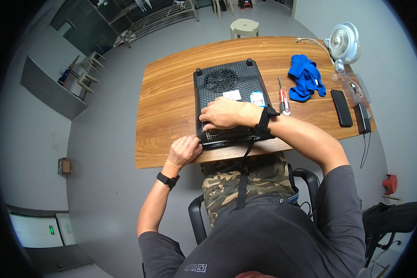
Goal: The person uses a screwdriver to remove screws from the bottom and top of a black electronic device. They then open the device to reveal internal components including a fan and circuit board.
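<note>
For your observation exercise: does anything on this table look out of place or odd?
Yes: the black cooktop lies upside down, its fan grille and feet facing up, near edge overhanging the table. The hands, left and right, are on it.

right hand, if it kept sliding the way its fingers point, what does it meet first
The right hand lies flat on the black appliance, fingers pointing left. It would likely run off the appliance's left edge onto bare table; nothing else shows there.
</note>
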Demonstrator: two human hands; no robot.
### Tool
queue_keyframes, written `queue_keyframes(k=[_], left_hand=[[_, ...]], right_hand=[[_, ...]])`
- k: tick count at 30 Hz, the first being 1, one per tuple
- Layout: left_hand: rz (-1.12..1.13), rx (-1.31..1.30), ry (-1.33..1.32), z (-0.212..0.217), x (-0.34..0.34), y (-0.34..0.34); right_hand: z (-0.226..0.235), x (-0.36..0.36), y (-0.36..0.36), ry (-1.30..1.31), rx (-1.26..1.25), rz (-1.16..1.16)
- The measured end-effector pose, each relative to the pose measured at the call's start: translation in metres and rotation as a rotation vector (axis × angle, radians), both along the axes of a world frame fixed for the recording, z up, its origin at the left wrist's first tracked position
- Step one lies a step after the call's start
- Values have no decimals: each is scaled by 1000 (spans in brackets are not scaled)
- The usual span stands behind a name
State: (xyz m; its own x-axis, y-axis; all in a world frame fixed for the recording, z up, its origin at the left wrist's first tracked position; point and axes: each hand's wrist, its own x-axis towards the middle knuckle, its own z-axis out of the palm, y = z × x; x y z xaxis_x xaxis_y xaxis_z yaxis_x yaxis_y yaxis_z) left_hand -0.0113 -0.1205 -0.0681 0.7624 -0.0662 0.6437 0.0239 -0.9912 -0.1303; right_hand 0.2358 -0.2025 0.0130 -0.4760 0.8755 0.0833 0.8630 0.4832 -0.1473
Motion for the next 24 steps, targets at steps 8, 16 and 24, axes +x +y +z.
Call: queue_keyframes(k=[8,16,24], left_hand=[[38,-18,29,6,4,-6],[21,-30,-6,-2,5,-1],[-57,-66,-71,-4,6,0]], right_hand=[[-7,0,2,21,11,8],[-5,-1,-1,35,22,-5],[4,-2,-2,10,-46,-21]])
